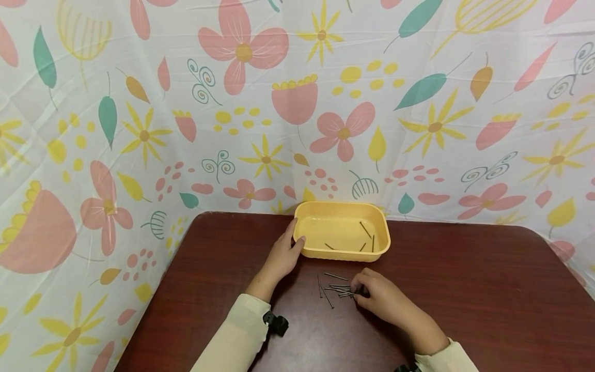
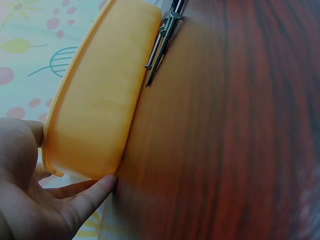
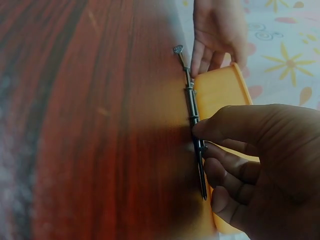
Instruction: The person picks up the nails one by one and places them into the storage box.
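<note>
A yellow plastic tray (image 1: 341, 254) stands near the table's back edge with several nails (image 1: 365, 229) lying in it. My left hand (image 1: 282, 254) holds its left end, thumb over the rim; in the left wrist view one finger (image 2: 95, 197) reaches down to the tray's bottom corner. In front of the tray lies a loose pile of metal nails (image 1: 338, 288). My right hand (image 1: 383, 297) is at the right side of this pile, thumb and fingertips pinching at the nails (image 3: 194, 107). How many it has between the fingers I cannot tell.
The dark reddish-brown table (image 1: 465, 274) has rounded back corners. A white cloth with a flower and leaf print (image 1: 297, 129) hangs behind it and along the left side. A small black device (image 1: 276, 324) is strapped at the left wrist, over a cream sleeve.
</note>
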`<state>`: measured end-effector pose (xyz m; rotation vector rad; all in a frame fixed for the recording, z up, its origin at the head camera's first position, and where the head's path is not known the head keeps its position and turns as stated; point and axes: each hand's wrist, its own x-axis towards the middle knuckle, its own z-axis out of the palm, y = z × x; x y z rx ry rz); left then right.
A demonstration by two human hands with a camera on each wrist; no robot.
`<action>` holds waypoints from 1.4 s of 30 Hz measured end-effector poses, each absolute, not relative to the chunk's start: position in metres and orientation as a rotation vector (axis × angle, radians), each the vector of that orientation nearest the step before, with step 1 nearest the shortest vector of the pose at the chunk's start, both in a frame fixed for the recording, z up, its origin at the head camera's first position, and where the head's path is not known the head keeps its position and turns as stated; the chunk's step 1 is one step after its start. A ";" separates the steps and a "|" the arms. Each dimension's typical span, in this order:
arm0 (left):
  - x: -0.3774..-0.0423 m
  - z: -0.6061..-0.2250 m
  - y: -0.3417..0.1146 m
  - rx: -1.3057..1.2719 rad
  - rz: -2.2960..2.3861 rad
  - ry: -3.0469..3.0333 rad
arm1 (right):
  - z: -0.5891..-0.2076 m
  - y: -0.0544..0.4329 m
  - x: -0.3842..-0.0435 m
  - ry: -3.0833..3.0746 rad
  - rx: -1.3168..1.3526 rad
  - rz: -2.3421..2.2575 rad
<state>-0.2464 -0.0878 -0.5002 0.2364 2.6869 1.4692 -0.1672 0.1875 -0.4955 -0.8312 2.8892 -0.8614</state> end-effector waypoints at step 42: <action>-0.247 -0.501 -0.087 0.226 1.469 2.696 | -0.491 0.185 -0.167 2.933 -0.710 -0.878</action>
